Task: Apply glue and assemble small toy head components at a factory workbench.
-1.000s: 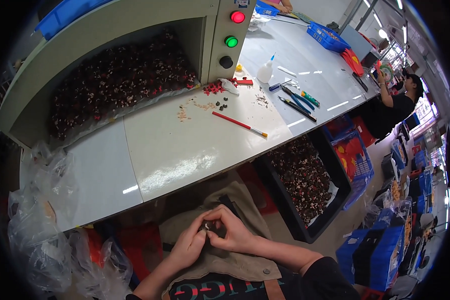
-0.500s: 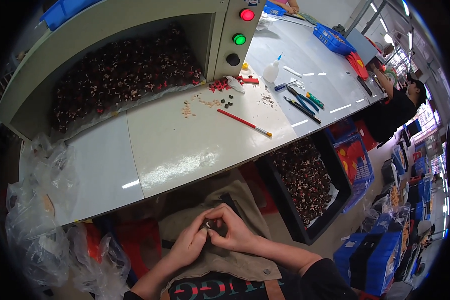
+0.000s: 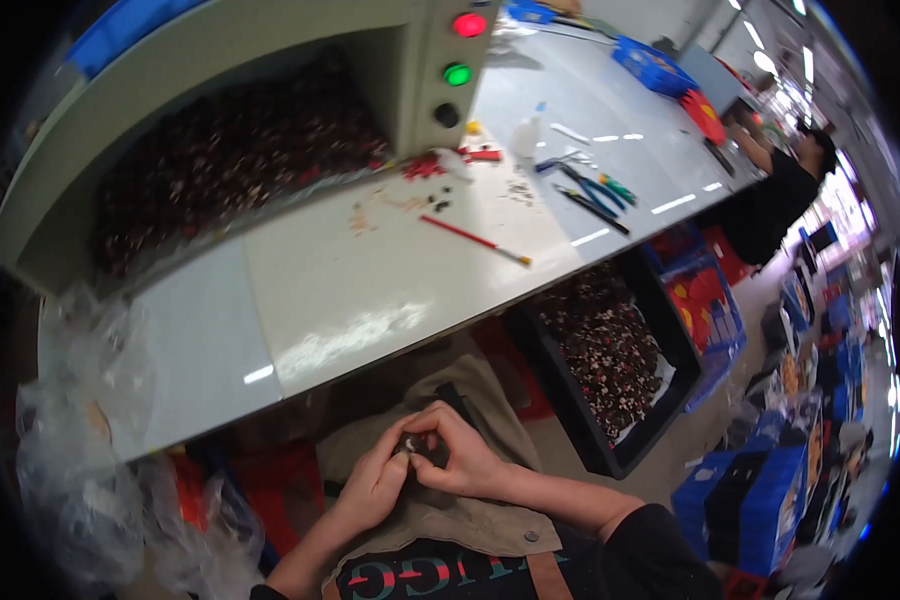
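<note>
Fingertips of both hands meet over a small dark part [image 3: 417,447], which sits pinched between them just above the person's lap; its shape is too small to make out. Curled from the left side, the left hand [image 3: 375,487] has its thumb and forefinger closed narrowly on the part's left end. Arched over from the right, the right hand [image 3: 462,458] has its fingers bent down tightly onto the same piece, so the two hands touch each other around it. Both rest over a khaki apron [image 3: 470,525] with a brown strap, worn over a dark shirt.

Ahead of the hands runs the edge of a pale workbench [image 3: 370,290]. On it lie a red pencil [image 3: 473,240], blue-handled pliers [image 3: 590,195], a small white bottle [image 3: 527,135] and a scatter of tiny red and dark bits. At the bench's back stands a grey machine housing [image 3: 425,60] with red, green and black buttons, its hopper full of dark small parts. Right of the person's knees, a black bin [image 3: 610,350] holds more of those parts. Crumpled clear plastic bags [image 3: 80,440] sit to the left. Another person [image 3: 785,185] in black works at the far right.
</note>
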The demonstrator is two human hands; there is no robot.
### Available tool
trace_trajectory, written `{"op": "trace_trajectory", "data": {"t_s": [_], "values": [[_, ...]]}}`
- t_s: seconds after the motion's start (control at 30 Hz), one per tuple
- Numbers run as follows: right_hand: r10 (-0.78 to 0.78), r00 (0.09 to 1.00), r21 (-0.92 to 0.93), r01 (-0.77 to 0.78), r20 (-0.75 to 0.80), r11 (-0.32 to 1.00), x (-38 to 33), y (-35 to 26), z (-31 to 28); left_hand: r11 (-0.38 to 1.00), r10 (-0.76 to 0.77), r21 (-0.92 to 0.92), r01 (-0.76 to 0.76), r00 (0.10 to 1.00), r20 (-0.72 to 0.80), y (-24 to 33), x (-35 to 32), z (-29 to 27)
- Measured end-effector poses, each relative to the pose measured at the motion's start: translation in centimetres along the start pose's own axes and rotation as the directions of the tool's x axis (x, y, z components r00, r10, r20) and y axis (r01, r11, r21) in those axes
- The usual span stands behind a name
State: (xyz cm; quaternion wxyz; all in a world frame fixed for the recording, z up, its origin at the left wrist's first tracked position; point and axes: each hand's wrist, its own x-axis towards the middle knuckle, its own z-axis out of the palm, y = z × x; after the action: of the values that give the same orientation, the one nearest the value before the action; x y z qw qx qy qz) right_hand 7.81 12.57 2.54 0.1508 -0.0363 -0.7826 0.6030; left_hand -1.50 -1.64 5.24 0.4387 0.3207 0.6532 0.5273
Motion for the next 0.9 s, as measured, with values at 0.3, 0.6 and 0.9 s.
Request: {"op": "trace_trajectory", "data": {"t_s": [0.3, 0.6, 0.9], "values": [[-0.031, 0.999, 0.046, 0.033, -0.034, 0.998, -0.3, -0.2, -1.9, 0.997, 0.049, -0.051, -0.051, 0.998, -0.044, 0.6, 1.4, 1.7], [-0.042, 0.998, 0.07, 0.045, -0.046, 0.997, -0.7, 0.2, -2.2, 0.998, 0.027, -0.057, -0.031, 0.997, -0.069, 0.2, 1.5, 2.3], [-0.028, 0.998, 0.123, 0.036, -0.063, 0.992, -0.7, 1.0, -3.1, 1.0, 0.016, -0.011, -0.017, 0.998, -0.066, 0.5, 2.7, 2.9]]}}
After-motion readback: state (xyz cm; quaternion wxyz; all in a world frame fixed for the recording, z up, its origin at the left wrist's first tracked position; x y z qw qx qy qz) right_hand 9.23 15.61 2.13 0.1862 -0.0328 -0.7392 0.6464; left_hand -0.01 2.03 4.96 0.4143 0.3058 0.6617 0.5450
